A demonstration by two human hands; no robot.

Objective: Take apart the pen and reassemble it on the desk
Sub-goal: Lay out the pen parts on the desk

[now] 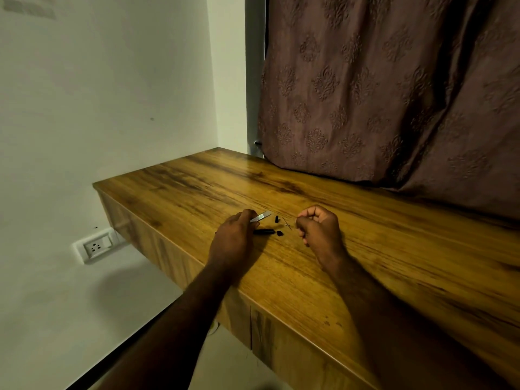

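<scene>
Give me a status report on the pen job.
Left hand grips slim silver pen barrel. Right hand curled, hold unclear. Small black pen pieces and thin metal piece loose on wooden desk. Nothing in the way.

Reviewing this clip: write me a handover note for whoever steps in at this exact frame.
Left hand grips the silver barrel piece.
Right hand is curled beside a thin part; whether it pinches it is unclear.
On the desk between them: a long black piece, a small black bit, a second small black bit.
Done: pen taken apart. Left: reassembly.
</scene>
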